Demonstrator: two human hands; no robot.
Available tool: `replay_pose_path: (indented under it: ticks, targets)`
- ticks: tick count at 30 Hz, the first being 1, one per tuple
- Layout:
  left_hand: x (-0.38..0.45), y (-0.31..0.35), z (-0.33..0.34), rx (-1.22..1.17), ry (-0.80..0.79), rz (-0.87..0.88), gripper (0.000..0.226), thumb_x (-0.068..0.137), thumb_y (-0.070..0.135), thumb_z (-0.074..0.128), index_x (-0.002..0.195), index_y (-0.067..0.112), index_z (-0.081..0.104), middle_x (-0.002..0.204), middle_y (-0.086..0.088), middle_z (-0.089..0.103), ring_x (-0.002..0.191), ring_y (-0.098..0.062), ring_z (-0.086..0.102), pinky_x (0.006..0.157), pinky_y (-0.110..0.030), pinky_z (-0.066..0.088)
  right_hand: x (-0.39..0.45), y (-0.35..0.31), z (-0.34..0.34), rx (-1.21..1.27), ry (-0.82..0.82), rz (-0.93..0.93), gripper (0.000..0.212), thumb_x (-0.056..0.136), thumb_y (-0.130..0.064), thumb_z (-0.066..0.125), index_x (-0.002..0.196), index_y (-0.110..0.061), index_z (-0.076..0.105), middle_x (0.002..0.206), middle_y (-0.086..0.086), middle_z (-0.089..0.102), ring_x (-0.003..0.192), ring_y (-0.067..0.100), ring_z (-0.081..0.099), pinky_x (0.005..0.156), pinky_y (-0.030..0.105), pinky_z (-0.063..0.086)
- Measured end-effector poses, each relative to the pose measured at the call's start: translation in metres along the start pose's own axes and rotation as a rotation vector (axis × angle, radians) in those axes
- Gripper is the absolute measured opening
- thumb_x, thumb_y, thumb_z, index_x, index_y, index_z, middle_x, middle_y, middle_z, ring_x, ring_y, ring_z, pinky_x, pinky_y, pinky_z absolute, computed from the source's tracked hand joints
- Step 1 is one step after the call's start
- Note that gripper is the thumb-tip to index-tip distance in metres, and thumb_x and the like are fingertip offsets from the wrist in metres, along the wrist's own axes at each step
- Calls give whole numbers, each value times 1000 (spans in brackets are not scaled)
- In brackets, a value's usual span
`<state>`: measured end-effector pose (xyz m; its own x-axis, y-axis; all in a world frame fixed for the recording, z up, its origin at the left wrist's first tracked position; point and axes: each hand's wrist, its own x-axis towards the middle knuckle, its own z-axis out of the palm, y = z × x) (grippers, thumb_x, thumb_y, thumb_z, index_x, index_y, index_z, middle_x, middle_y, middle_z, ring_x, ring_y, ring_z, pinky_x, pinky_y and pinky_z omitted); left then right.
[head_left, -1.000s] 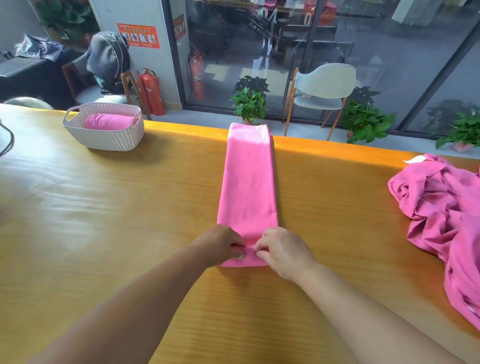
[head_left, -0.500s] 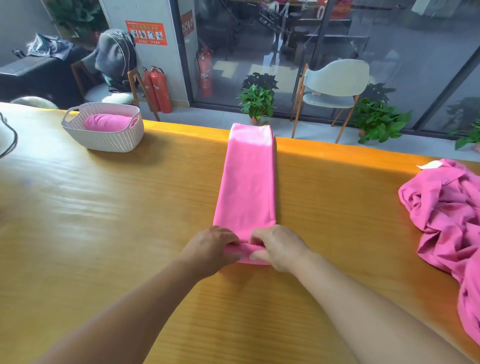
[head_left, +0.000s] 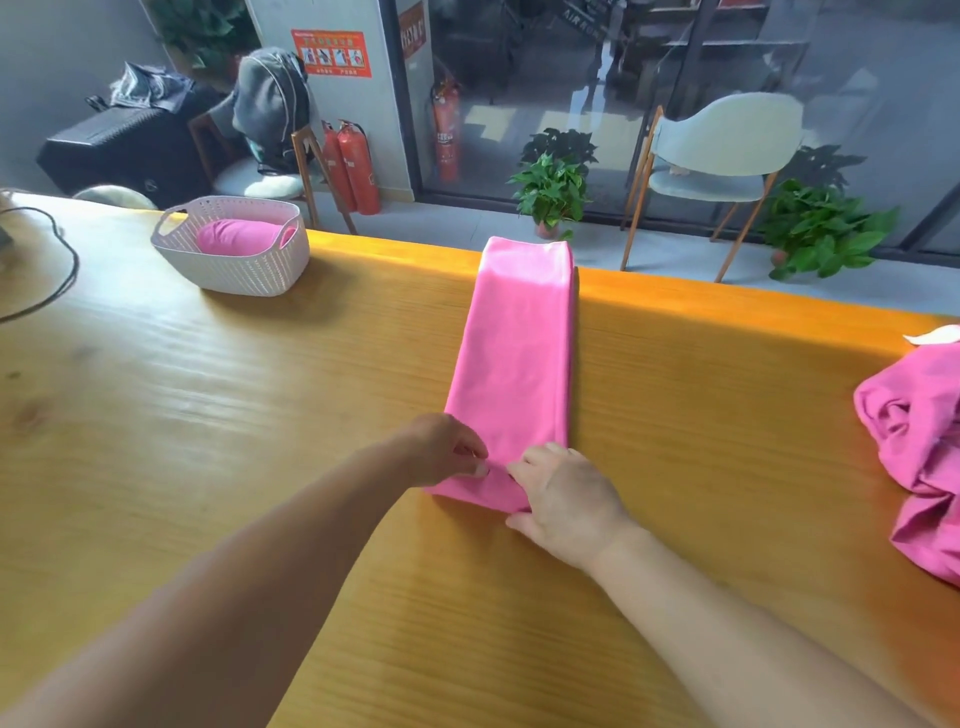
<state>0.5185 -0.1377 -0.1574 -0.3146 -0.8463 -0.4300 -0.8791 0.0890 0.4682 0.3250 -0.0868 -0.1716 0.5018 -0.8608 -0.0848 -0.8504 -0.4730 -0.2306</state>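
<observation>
A pink cloth (head_left: 514, 364), folded into a long narrow strip, lies on the wooden table (head_left: 208, 467) and reaches from the far edge toward me. Its near end is turned over into a small roll. My left hand (head_left: 441, 449) pinches the left side of that roll with curled fingers. My right hand (head_left: 563, 499) grips the right side of the roll, thumb under and fingers over it.
A white plastic basket (head_left: 228, 270) at the back left holds a rolled pink cloth (head_left: 239, 236). A crumpled pink garment pile (head_left: 919, 457) lies at the right edge. A black cable (head_left: 57, 280) curves at far left. Chairs, plants and fire extinguishers stand beyond the table.
The near end of the strip has been rolled a little further away from me. Both hands have moved forward with it, and my view has shifted slightly left.
</observation>
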Motion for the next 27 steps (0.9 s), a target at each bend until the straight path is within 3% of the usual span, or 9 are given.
replay_pose_path:
  ticks: [5,10,13,15,16,18,22,25,27]
  targets:
    - [23,5,2,107,114,32,17,90,35,68,96,20,73,100,2,62,91,-16,57,80,-33,50,7,8,-7,67,-18,85,37,88,-48,67,118,-27,61,105,-2,68,102,23,60,91,34,46]
    - [28,1,9,219,206,131,19,93,31,58,94,18,73,93,2,64,86,-19,59,76,-36,50,25,20,-24,125,-199,122,40,90,-48,65,124,-28,66,111,0,64,113,19,49,99,33,40]
    - [18,-13,11,174,221,290,32,95,42,50,93,18,72,88,6,65,83,-13,57,76,-34,49,38,25,-34,198,-319,195,20,88,-46,68,88,-26,70,88,-4,58,91,17,52,77,34,47]
    - [13,-22,10,120,187,358,31,95,42,52,101,19,72,92,6,65,87,-12,56,78,-33,48,48,28,-39,257,-379,224,17,87,-42,69,74,-31,67,74,-12,55,75,13,52,60,27,38]
    - [12,-24,11,113,179,369,30,97,40,52,107,18,70,97,6,65,92,-12,55,82,-33,47,53,30,-41,291,-401,237,8,87,-41,70,85,-34,73,77,-14,58,77,11,54,62,26,38]
    - [15,-27,15,92,204,364,31,101,37,48,113,16,68,106,4,66,101,-13,54,89,-33,44,58,34,-42,347,-420,266,24,85,-40,72,108,-32,74,88,-15,63,88,10,58,72,24,42]
    - [32,-28,18,48,259,312,31,102,34,47,114,18,70,109,0,60,105,-18,51,98,-33,40,59,39,-41,356,-178,339,36,78,-42,79,112,-30,73,98,-11,60,96,11,58,83,26,46]
    - [42,-26,12,145,264,252,34,102,40,42,117,27,69,110,2,53,107,-19,45,98,-33,36,55,29,-34,215,-16,242,17,89,-33,69,101,-26,77,96,-7,66,98,16,59,83,27,45]
    - [48,-24,8,140,234,219,34,102,41,40,121,29,66,113,3,54,110,-18,45,98,-32,35,51,23,-24,132,56,160,23,91,-36,64,103,-21,76,96,-1,66,99,21,57,90,33,46]
